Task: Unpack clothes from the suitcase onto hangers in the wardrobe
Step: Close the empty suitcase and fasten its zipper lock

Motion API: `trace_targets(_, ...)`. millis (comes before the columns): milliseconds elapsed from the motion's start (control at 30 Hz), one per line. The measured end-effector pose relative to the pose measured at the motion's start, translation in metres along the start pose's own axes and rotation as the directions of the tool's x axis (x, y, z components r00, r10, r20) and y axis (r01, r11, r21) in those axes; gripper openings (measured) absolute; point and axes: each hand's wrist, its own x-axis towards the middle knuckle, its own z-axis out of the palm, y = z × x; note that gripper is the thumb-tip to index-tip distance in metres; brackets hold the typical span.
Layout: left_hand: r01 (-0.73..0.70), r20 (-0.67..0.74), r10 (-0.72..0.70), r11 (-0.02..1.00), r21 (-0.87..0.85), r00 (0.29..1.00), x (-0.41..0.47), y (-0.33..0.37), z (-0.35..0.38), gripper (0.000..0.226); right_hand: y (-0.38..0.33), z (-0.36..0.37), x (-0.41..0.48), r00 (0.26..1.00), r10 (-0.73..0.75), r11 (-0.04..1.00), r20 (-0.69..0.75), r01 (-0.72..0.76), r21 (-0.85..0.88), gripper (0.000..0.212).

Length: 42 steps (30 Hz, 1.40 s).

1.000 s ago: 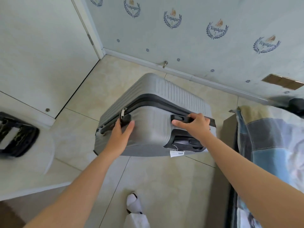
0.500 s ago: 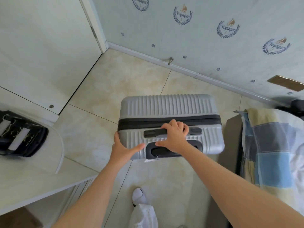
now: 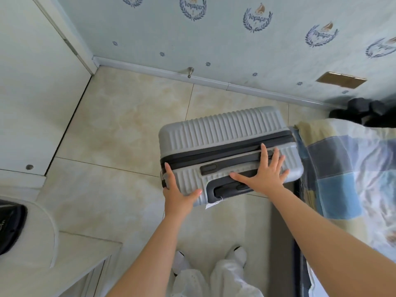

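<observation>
- Standing on the tiled floor (image 3: 120,129), toward its right edge, the grey ribbed suitcase (image 3: 225,131) turns its handle face up to the camera. Its two shells meet along a dark zip band (image 3: 225,150).
- The right hand (image 3: 265,176) lies flat on that face, fingers straight, spread and released. The palm covers part of the dark carry handle (image 3: 209,169), and the thumb reaches toward the black pull-handle recess (image 3: 227,190).
- The left hand (image 3: 179,195) presses the suitcase's near left corner, fingers straight along the left side and thumb across the handle face, nothing clenched.
- A white tag (image 3: 212,205) pokes out at the suitcase's near edge, just below the recess.
- A blue, cream and grey patchwork blanket (image 3: 334,168) lies just beside the suitcase's right end; whether they touch cannot be told.
- A white skirting board (image 3: 235,85) runs along the floor's far edge under pale blue wallpaper (image 3: 214,50) printed with "Voyager" wreaths. A metal door stop (image 3: 189,71) stands at the skirting.
- A white panel (image 3: 32,93) closes the floor's left edge.
- A white table (image 3: 42,264) fills the near left corner, with a black object (image 3: 10,224) on it.
- White trouser legs (image 3: 227,281) stand at the floor's near edge, between the forearms.
</observation>
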Motion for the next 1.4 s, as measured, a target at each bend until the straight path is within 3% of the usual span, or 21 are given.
trace_targets(300, -0.009, 0.004, 0.009, 0.998, -0.057, 1.000, 0.030, 0.077, 0.090, 0.116, 0.070, -0.073, 0.082, 0.999, -0.025, 1.000, 0.022, 0.025, 0.011, 0.133)
trace_targets(633, 0.032, -0.087, -0.034, 0.999, -0.022, 0.996, 0.097, 0.164, 0.149, 0.119, 0.073, -0.159, 0.207, 0.981, -0.196, 0.980, -0.010, 0.195, -0.051, 0.126)
trace_targets(1000, 0.001, 0.050, -0.003, 0.999, 0.045, 0.999, 0.232, 0.291, 0.196, 0.120, 0.084, -0.244, 0.331, 0.999, -0.032, 0.999, -0.016, 0.031, -0.028, 0.126)
trace_targets(1400, -0.117, 0.218, 0.057, 0.954, 0.275, 0.974, 0.329, 0.424, 0.284, 0.121, 0.132, -0.324, 0.425, 0.978, 0.209, 0.974, -0.001, -0.208, 0.085, 0.127)
